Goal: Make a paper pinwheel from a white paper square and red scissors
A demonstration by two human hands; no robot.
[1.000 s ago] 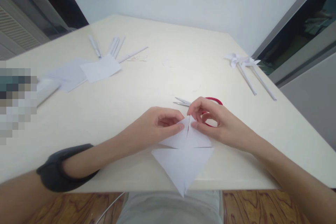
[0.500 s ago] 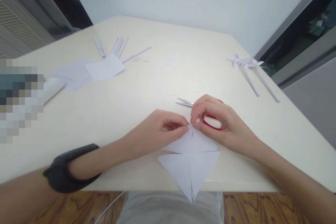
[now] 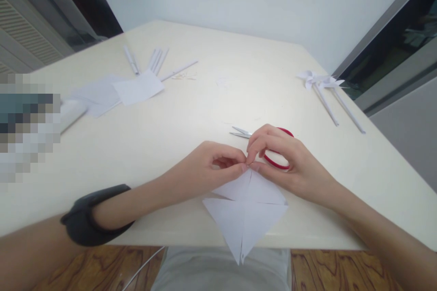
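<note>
A white paper square [image 3: 244,218], slit from its corners toward the middle, lies turned like a diamond at the table's front edge, its near corner hanging past the edge. My left hand [image 3: 221,166] pinches the far corner between thumb and fingers. Touching it from the other side, my right hand [image 3: 278,154] pinches the same corner, its fingertips meeting the left ones. Just beyond lie scissors with red handles [image 3: 278,163], blades pointing left and partly open; my right hand covers their middle.
Two paper pinwheels on rolled sticks [image 3: 327,100] lie at the right. Far left are paper sheets [image 3: 139,88], several rolled paper sticks [image 3: 157,61] and small thin bits [image 3: 184,76]. Paper scraps [image 3: 221,82] lie mid-table. A white cable [image 3: 143,268] hangs below the front edge.
The paper has turned slightly, its near corner swinging left. My fingertips have closed together over the far corner; both hands stay nearly in place.
</note>
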